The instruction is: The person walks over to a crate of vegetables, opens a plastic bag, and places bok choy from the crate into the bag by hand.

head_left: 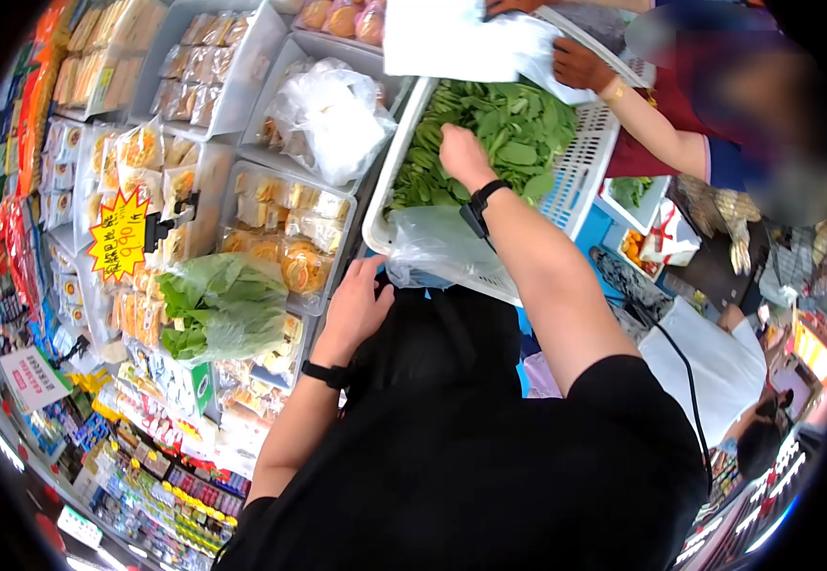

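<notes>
Green leafy vegetables (518,124) fill much of a white perforated basket (596,143). My right hand (466,155) reaches onto the leaves with its fingers curled down; whether it grips any is hidden. At the basket's near left corner, my left hand (356,303) is beside a clear plastic bag (433,243), fingers apart, with nothing visible in it. The bag lies over the basket's near edge. Farther left, a clear bag of leafy greens (228,305) rests on packaged food.
Grey bins of packaged food (206,67) stand at the left, with a yellow price sign (120,233). Across the basket, another person's gloved hand (580,67) is by a white bag (528,43). A white box (670,233) stands at the right.
</notes>
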Tool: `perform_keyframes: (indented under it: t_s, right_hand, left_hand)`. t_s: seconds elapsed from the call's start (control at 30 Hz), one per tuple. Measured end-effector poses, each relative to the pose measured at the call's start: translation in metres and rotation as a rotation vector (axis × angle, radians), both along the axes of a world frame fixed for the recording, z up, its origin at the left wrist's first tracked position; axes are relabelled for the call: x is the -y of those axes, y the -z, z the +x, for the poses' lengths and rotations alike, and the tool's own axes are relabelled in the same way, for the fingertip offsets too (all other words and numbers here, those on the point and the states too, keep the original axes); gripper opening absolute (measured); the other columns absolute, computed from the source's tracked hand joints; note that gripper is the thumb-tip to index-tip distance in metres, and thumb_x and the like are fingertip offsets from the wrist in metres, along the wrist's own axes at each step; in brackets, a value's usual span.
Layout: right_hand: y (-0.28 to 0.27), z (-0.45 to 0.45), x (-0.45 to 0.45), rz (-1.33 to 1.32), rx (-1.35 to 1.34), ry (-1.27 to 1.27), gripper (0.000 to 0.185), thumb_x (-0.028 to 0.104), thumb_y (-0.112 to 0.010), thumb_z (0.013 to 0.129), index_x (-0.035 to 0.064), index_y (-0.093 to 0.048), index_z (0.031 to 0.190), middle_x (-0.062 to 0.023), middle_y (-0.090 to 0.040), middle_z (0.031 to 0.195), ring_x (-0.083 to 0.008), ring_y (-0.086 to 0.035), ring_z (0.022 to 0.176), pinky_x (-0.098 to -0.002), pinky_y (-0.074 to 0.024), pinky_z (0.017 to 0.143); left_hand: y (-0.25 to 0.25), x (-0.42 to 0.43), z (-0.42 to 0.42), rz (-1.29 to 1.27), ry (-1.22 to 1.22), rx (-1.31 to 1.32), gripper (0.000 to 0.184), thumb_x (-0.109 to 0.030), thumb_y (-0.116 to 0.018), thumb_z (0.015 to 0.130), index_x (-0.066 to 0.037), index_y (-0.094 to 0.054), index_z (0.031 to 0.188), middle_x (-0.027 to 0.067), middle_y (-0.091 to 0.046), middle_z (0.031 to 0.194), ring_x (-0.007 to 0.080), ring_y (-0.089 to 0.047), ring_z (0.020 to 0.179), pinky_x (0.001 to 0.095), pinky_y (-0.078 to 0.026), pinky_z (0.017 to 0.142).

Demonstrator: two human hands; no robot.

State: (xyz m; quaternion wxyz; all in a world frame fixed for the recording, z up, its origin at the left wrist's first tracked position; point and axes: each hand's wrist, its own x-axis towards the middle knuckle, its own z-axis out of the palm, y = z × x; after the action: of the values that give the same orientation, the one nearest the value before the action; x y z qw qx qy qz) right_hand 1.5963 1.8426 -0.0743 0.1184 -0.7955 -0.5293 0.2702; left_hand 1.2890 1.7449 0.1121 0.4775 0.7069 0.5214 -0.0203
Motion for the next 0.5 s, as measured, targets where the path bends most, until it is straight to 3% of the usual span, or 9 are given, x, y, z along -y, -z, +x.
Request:
perform_keyframes:
  t_s: [0.1, 0.17, 0.3, 0.43, 0.5]
  right_hand:
    - [0.023, 0.0, -0.031, -0.265, 0.124, -0.149, 0.035, 0.005, -0.053, 0.098, -0.0034, -0.063, 0.13, -0.0273, -0.071, 0.127, -0.0455, -0.065, 0.122, -0.0554, -0.0563, 0.1]
    - [0.039, -0.004, -0.032, -0.314, 0.182, -0.199, 0.035, 0.006, -0.055, 0.098, -0.002, -0.063, 0.13, -0.0292, -0.069, 0.13, -0.0451, -0.062, 0.126, -0.0551, -0.0544, 0.102]
    - [0.019, -0.012, -0.018, -0.21, 0.217, -0.17, 0.03, 0.008, -0.062, 0.095, 0.0012, -0.07, 0.123, -0.0194, -0.072, 0.125, -0.0401, -0.061, 0.124, -0.053, -0.0492, 0.105]
    - [-0.021, -0.012, 0.016, 0.052, 0.127, -0.044, 0.037, 0.008, -0.067, 0.085, 0.0137, -0.074, 0.12, -0.0126, -0.07, 0.119, -0.0398, -0.059, 0.116, -0.056, -0.0464, 0.099]
    - [-0.049, -0.006, 0.037, 0.183, 0.031, 0.027, 0.038, 0.006, -0.073, 0.08, 0.0158, -0.072, 0.116, -0.0109, -0.068, 0.111, -0.0391, -0.059, 0.112, -0.0516, -0.0474, 0.096]
  left_hand:
    - [-0.014, 0.009, -0.019, -0.005, -0.068, -0.009, 0.048, -0.011, -0.073, 0.092, -0.002, -0.061, 0.137, 0.0181, -0.065, 0.126, 0.0307, -0.072, 0.097, 0.042, -0.057, 0.09]
    - [-0.017, 0.015, -0.031, -0.019, -0.097, -0.038, 0.045, -0.01, -0.072, 0.092, -0.001, -0.062, 0.135, 0.0177, -0.066, 0.125, 0.0292, -0.072, 0.096, 0.041, -0.057, 0.09]
    - [-0.016, 0.017, -0.041, -0.012, -0.136, -0.011, 0.04, -0.008, -0.072, 0.092, -0.002, -0.065, 0.131, 0.0168, -0.066, 0.123, 0.0276, -0.073, 0.096, 0.04, -0.057, 0.087]
    - [-0.013, 0.001, -0.026, 0.03, -0.111, 0.082, 0.036, -0.009, -0.072, 0.094, -0.003, -0.066, 0.129, 0.0157, -0.066, 0.123, 0.0267, -0.072, 0.092, 0.0383, -0.058, 0.082]
    - [-0.013, -0.009, -0.014, 0.047, -0.109, 0.132, 0.035, -0.009, -0.072, 0.095, -0.003, -0.066, 0.129, 0.0151, -0.067, 0.122, 0.0259, -0.072, 0.091, 0.0376, -0.058, 0.081]
